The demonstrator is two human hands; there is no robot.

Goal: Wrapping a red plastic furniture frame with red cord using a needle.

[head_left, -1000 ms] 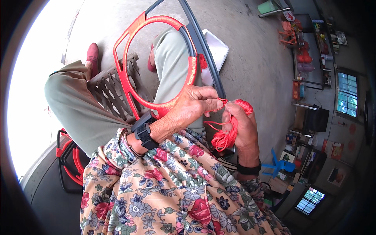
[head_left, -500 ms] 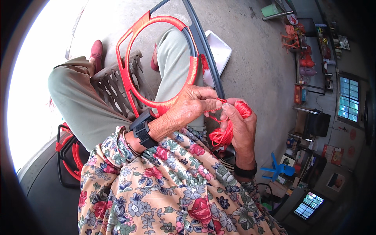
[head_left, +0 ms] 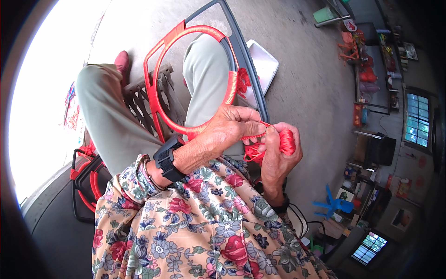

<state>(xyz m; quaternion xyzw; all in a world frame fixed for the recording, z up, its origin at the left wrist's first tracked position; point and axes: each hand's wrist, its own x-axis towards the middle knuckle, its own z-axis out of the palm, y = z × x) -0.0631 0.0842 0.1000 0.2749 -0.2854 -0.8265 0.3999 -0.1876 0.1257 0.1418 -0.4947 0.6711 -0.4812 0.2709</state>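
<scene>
A dark frame [head_left: 251,72] with rounded corners stands in front of me, partly wrapped in glossy red cord. Inside it a ring [head_left: 154,88] is mostly covered with the same cord, and a short dark stretch shows at its upper right. My left hand [head_left: 230,124] is closed at the frame's near right corner, thumb and fingers pinching a strand of red cord. Close against it, my right hand [head_left: 282,156] pinches the strand too and keeps a bundle of red cord [head_left: 287,142] in its palm. Loose loops hang below the fingers; the exact pinch point is partly hidden.
A white tray [head_left: 264,67] with red material beside it lies on the floor beyond the frame. Slatted wood [head_left: 160,100] shows between my knees. Another red-and-black frame [head_left: 83,186] rests at my left. A blue stool [head_left: 333,202] and shelves stand to the right.
The frame now sits slightly lower and farther right in view. My right hand has drawn up closer to my left, and the cord bundle has turned within it.
</scene>
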